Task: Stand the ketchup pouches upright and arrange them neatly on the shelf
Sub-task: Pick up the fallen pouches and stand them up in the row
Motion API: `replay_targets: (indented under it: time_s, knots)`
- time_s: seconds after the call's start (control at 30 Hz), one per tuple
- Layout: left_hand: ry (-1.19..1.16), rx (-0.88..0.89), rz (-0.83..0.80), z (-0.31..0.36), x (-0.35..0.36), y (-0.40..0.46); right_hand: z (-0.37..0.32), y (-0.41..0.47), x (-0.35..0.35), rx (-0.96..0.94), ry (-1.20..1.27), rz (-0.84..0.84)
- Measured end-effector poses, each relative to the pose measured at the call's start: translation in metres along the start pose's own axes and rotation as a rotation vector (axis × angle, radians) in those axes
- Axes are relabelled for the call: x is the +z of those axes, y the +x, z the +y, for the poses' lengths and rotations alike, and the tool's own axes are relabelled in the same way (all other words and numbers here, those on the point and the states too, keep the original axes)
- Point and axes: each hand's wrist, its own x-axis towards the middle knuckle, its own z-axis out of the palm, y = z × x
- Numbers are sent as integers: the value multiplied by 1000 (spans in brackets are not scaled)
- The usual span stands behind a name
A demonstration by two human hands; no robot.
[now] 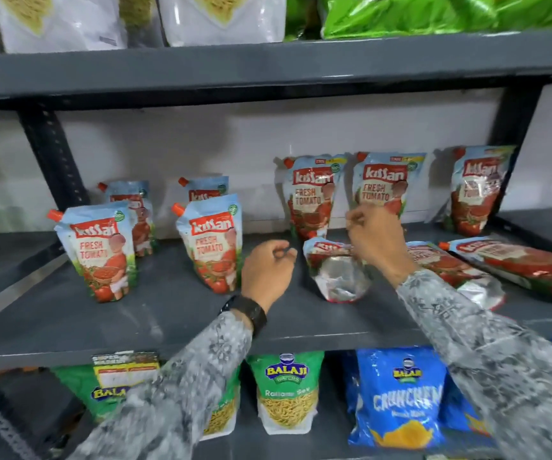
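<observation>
Seven pouches stand on the shelf (168,313); three lie flat. The right hand (375,237) pinches the lying pouch (337,270); beside it, the left hand (268,272) curls loosely, holding nothing.

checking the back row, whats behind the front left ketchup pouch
Behind the front left pouch a second upright pouch stands, its spout and upper print showing. Its lower left part is covered, so whether anything sits lower between them cannot be seen.

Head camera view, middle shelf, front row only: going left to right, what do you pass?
Upright ketchup pouch at the front left → second upright ketchup pouch → left hand → tilted ketchup pouch under the right hand → ketchup pouch lying flat → flat ketchup pouch at the far right.
</observation>
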Motion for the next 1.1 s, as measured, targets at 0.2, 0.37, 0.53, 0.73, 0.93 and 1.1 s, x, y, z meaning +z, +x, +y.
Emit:
replay_targets:
  time_s: [0.2, 0.37, 0.53, 0.73, 0.93, 1.1]
  knots:
    - [-255, -514, -282, 21, 37, 32, 45, -3, 1, 368, -8, -314]
    - [-348, -542, -245, 25, 52, 25, 71, 6, 13, 525, 392, -313]
    - [-455, -568, -173, 23, 55, 12, 82, 3, 19, 550, 492, -217]
    - [-489, -428, -73, 42, 24, -2, 57, 16, 7, 419, 493, -221]
    - [-539, -128, 66, 68, -5, 11, 23, 32, 2, 107, 529, -93]
    - [-603, -37, 209, 51, 8, 11, 22, 36, 25, 127, 656, 3]
